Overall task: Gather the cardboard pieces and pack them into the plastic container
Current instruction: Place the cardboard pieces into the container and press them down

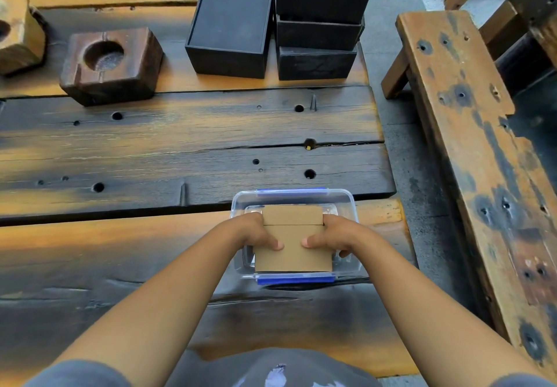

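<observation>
Your forearms reach out to the cardboard stack (pixel 292 237), which your left hand (pixel 259 233) and right hand (pixel 330 236) pinch from either side, thumbs on top. It sits in the mouth of the plastic container (pixel 351 203) at the table's (pixel 180 133) near right edge, so packing looks nearly done; pressing it down remains. No loose pieces show elsewhere. Dark boxes (pixel 232 31) and a wooden block (pixel 110 65) stand far off, clear of you.

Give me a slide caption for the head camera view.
Left hand and right hand lower cardboard pieces into a clear plastic container on a wooden table.
</observation>
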